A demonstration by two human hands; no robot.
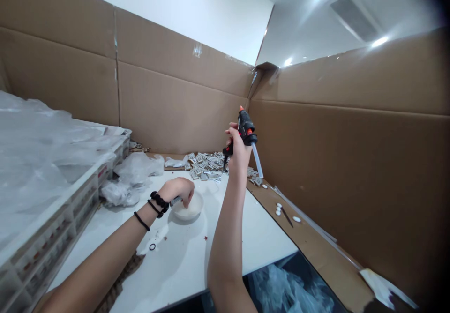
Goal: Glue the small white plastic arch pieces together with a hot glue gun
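Observation:
My right hand is raised and wrapped round the handle of a black hot glue gun. Its orange nozzle points up, and a translucent glue stick sticks out of its back end. Lower down, my left hand reaches over a small white bowl, fingers curled together and pointing down into it. A small silver metal piece shows under the left palm, mostly covered by the hand. What the fingertips touch inside the bowl is hidden.
A pile of silver metal pieces lies at the back of the white table. Plastic bags and a white crate stand left. Cardboard walls enclose the back and right. White oval pieces lie right.

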